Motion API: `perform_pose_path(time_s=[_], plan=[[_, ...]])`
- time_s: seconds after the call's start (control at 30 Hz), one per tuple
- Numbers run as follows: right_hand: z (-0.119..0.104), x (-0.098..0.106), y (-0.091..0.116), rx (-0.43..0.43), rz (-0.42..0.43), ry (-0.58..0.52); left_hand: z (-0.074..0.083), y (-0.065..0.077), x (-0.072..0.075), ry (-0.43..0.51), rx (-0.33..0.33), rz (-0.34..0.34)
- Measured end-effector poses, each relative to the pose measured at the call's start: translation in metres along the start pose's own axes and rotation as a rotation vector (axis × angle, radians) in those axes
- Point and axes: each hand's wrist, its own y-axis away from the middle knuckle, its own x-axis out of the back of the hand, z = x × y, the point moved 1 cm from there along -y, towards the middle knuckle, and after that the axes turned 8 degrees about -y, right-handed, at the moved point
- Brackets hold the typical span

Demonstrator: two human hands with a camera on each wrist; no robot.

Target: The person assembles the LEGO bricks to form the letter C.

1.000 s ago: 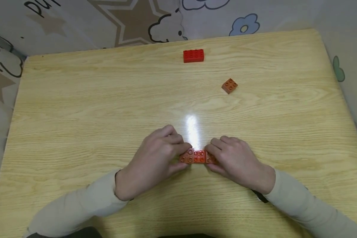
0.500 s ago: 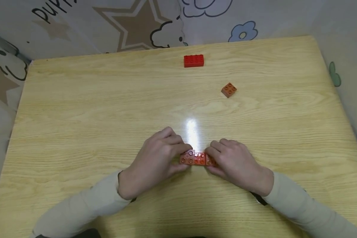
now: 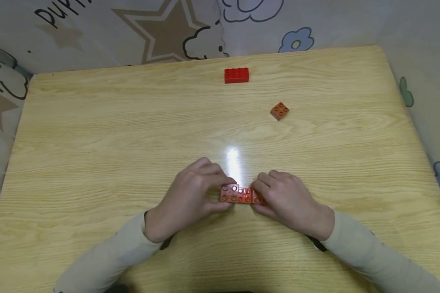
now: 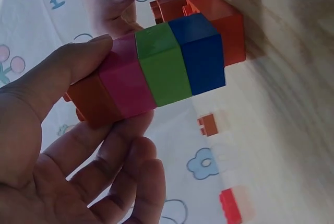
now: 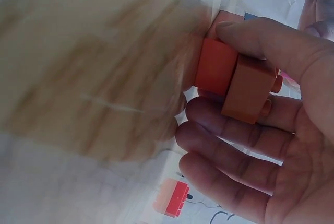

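My left hand (image 3: 190,195) pinches a stack of toy building bricks between thumb and fingers. From the top it runs brown brick (image 4: 95,102), magenta brick (image 4: 128,78), green brick (image 4: 164,66) and blue brick (image 4: 199,51). The stack's blue end is right at an orange-red brick (image 3: 245,195), whose bare studs show between both hands. My right hand (image 3: 287,201) holds another brown brick (image 5: 249,89), set on top of the orange-red one, thumb on one side and index finger on the other. Its fingers cover part of this brick in the head view.
A red brick (image 3: 236,75) with two rows of studs lies near the table's far edge. Closer in, to the right, sits a small square brown brick (image 3: 280,111). The wooden table (image 3: 113,122) meets patterned walls at the back and sides.
My left fingers have drawn back a little, so more studs of the stack's brown top brick show. The right hand keeps its hold. The head view has shifted slightly.
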Motion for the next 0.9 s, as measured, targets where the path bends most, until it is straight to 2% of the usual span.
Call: perform_pose_path(time_s=[0.27,0.43,0.5,0.7,0.9], plan=[[0.003,0.006,-0.004,-0.004,0.005,-0.004,-0.004,-0.004,0.001,0.080,-0.010,0.017],[0.010,0.022,-0.005,-0.111,-0.084,-0.146,-0.004,-0.006,0.002,0.091,-0.035,0.024],[0.016,0.031,-0.007,-0.160,-0.090,-0.200,-0.004,-0.007,0.001,0.084,-0.046,0.026],[0.040,0.052,-0.024,-0.213,0.024,-0.283,-0.004,-0.004,-0.002,0.069,-0.047,0.016],[0.070,0.061,-0.065,-0.214,0.108,-0.243,-0.003,0.000,-0.004,0.059,-0.039,0.004]])
